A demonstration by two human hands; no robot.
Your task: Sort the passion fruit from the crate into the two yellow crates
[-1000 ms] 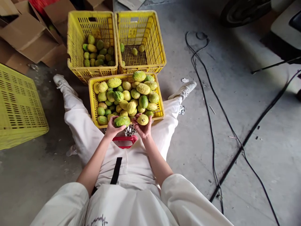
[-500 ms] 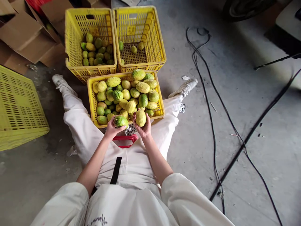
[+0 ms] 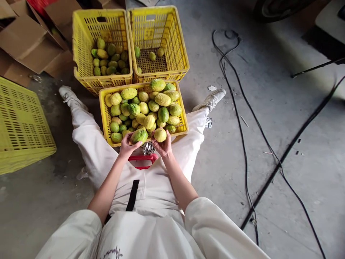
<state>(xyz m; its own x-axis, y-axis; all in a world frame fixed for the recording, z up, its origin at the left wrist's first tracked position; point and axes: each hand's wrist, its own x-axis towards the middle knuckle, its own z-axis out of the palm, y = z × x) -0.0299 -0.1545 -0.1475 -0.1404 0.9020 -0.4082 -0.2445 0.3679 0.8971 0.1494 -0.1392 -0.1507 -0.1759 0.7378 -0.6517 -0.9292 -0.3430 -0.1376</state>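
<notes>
My left hand (image 3: pixel 129 145) is closed round a green lemon-like fruit (image 3: pixel 139 136) with a patchy yellow tinge. In my right hand (image 3: pixel 163 145) is a rounder, pale yellow lemon-like fruit (image 3: pixel 160 135), held upright between thumb and fingers. Both hands are close together at the near edge of a shallow yellow crate (image 3: pixel 104 133), between my spread legs. That crate is heaped with similar green and yellow fruit (image 3: pixel 149 122), some of it bumpy-skinned.
Behind the near crate stand two deeper yellow crates: the left one (image 3: pixel 78 68) holds many fruit, the right one (image 3: pixel 180 68) several. Another yellow crate (image 3: pixel 24 122) is at far left, by cardboard boxes (image 3: pixel 27 43). Black cables (image 3: pixel 280 162) cross the floor at right.
The yellow fruit in my right hand has turned, now showing its end rather than its long side. The green one in my left hand has tilted and shifted slightly.
</notes>
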